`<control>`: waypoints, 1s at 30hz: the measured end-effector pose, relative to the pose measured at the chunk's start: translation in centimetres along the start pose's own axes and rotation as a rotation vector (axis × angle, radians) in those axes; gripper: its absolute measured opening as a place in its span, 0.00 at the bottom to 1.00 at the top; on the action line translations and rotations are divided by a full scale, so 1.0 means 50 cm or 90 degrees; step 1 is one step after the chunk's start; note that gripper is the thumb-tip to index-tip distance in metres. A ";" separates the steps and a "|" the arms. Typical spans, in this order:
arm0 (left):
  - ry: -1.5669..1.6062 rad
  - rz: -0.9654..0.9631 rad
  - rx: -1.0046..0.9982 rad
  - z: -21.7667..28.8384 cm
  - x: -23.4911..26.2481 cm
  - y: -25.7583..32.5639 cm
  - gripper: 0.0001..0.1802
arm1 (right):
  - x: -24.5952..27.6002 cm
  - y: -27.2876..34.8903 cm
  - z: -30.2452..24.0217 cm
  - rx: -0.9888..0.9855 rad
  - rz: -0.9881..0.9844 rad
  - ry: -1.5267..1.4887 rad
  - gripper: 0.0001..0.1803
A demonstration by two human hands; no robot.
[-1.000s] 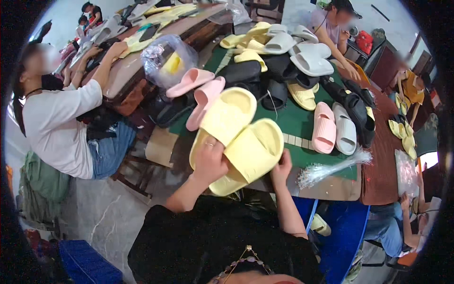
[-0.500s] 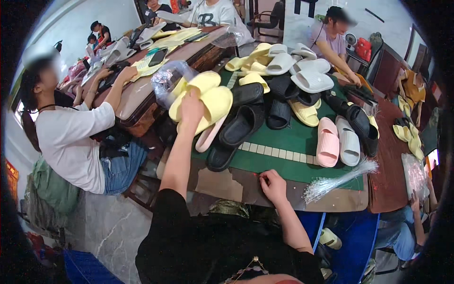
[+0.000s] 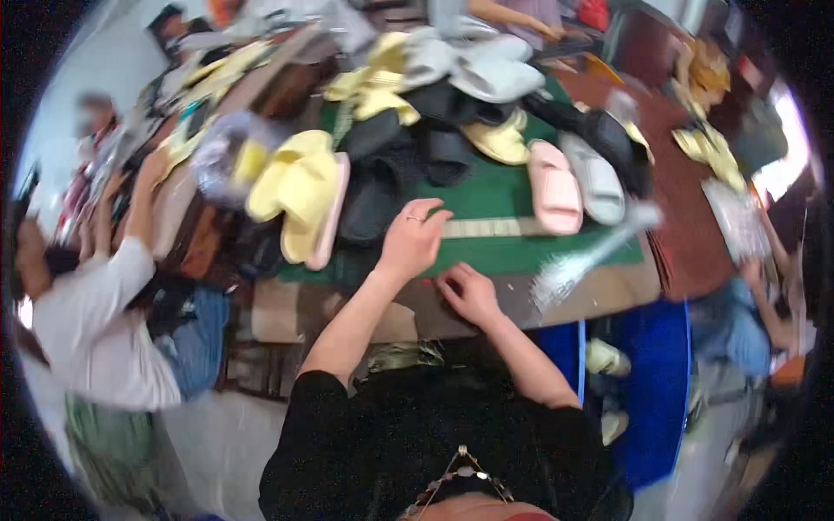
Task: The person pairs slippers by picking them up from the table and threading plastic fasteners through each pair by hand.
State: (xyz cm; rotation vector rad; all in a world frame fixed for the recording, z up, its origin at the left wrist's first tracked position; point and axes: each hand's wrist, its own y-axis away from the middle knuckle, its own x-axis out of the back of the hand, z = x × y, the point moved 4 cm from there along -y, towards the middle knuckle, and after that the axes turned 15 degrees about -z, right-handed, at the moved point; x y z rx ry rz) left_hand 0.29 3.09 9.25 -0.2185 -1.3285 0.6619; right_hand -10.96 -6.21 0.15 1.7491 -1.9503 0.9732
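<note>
My left hand [image 3: 417, 236] is over the green mat, just in front of the black slippers [image 3: 373, 204]; its fingers are bent and apart, with nothing visible in them. Close by, my right hand [image 3: 472, 295] rests at the table's near edge, fingers curled in and no object showing. Yellow slippers [image 3: 300, 187] lie stacked at the mat's left side, against a pink one. Right of my hands stand a pink slipper [image 3: 556, 189] and a light grey slipper [image 3: 592, 178]. A bundle of clear plastic ties [image 3: 582, 260] lies near the front edge.
White-grey slippers [image 3: 495, 69] and yellow ones are piled at the far side. A clear plastic bag [image 3: 217, 161] is beyond the yellow stack. A person in a white shirt [image 3: 104, 321] sits at left; another is at right. Blue bins [image 3: 647, 391] stand below the table.
My left hand has let go of the yellow slippers, now at the mat's left side, and moved right, near my right hand. The view has shifted and is blurred.
</note>
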 end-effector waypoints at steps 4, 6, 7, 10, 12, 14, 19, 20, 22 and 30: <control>0.057 -0.015 0.044 -0.012 -0.116 0.023 0.11 | 0.034 0.004 0.004 -0.021 0.092 -0.160 0.04; 0.114 0.001 0.077 -0.020 -0.167 0.036 0.07 | 0.068 0.022 0.015 0.008 0.208 -0.192 0.03; 0.123 -0.002 0.103 -0.036 -0.190 0.054 0.06 | 0.084 0.028 0.015 -0.012 0.245 -0.146 0.04; 0.246 0.049 0.148 -0.057 -0.195 0.064 0.05 | 0.159 0.035 0.033 -0.060 0.331 -0.084 0.06; 0.262 0.065 0.183 -0.087 -0.193 0.085 0.05 | 0.208 0.020 0.050 -0.069 0.405 0.006 0.11; 0.271 0.047 0.260 -0.089 -0.173 0.101 0.06 | 0.255 0.000 0.060 -0.106 0.443 0.156 0.14; 0.315 0.050 0.231 -0.076 -0.193 0.097 0.06 | 0.340 -0.007 0.176 -0.188 0.409 -0.032 0.27; 0.300 0.062 0.204 -0.071 -0.198 0.090 0.06 | 0.368 -0.001 0.212 -0.160 0.397 0.249 0.26; 0.325 0.066 0.242 -0.080 -0.193 0.102 0.06 | 0.373 -0.049 0.182 -0.178 0.317 0.292 0.27; 0.331 0.032 0.266 -0.086 -0.190 0.097 0.06 | 0.379 -0.135 0.228 -0.301 0.098 0.454 0.33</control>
